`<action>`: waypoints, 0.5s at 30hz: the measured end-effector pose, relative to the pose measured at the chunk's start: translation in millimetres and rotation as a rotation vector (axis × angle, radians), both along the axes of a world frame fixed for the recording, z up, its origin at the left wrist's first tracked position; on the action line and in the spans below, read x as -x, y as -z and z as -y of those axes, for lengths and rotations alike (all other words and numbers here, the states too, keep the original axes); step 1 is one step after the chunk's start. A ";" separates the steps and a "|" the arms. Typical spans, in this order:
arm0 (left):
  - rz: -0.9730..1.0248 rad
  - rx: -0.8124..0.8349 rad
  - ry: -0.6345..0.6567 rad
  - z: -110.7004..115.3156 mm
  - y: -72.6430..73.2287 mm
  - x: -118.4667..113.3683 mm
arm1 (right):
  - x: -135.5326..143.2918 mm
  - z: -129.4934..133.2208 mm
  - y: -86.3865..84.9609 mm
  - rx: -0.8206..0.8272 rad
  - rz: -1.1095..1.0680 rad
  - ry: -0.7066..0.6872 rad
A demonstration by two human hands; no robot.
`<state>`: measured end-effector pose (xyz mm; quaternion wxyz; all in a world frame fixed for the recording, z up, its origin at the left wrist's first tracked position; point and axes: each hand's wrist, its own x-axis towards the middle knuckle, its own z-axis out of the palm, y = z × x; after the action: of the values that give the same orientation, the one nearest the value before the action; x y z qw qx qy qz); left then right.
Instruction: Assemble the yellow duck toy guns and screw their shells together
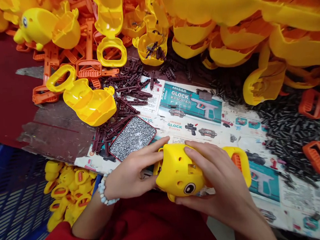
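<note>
Both of my hands hold a yellow plastic duck toy (177,166) over the front of the bench. It has a printed eye, small holes in its shell and a yellow loop handle (245,167) with an orange piece inside. My left hand (137,170), with a beaded bracelet, grips the toy's left end between thumb and fingers. Wrapped over the right side is my right hand (214,171), thumb below and fingers on top. Just beyond my left hand lies a shallow tray of small silver screws (133,137). The toy's underside is hidden.
A yellow half shell (92,103) lies beside dark maroon rods (130,89). Black small parts (291,132) are heaped at right, near orange trigger pieces (319,157). Yellow shells (239,36) stack at the back. A blue crate (13,198) with yellow toys stands lower left.
</note>
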<state>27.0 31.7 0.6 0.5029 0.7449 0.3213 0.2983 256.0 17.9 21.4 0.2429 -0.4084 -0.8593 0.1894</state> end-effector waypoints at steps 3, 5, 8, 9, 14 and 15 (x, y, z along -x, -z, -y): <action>-0.033 -0.017 -0.005 0.6 2.0 -1.3 | 1.0 1.6 0.9 -0.012 0.007 -0.005; -0.054 -0.037 -0.051 1.4 3.3 -2.1 | 1.1 2.6 1.4 -0.023 0.015 -0.005; -0.068 -0.069 -0.116 2.1 4.8 -2.6 | 1.3 4.0 2.4 -0.039 0.034 -0.002; -0.074 -0.075 -0.116 2.3 5.1 -2.5 | 1.5 4.5 2.8 -0.040 0.038 -0.001; -0.116 -0.103 -0.056 2.5 5.8 -0.7 | 2.7 6.8 2.3 -0.055 0.068 -0.011; -0.120 -0.106 -0.049 2.5 5.7 -0.6 | 2.7 7.3 2.0 -0.058 0.074 -0.011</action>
<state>27.6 29.2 -5.2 0.4350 0.7789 0.3528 0.2822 253.3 10.6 19.5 0.2217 -0.4034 -0.8749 0.1507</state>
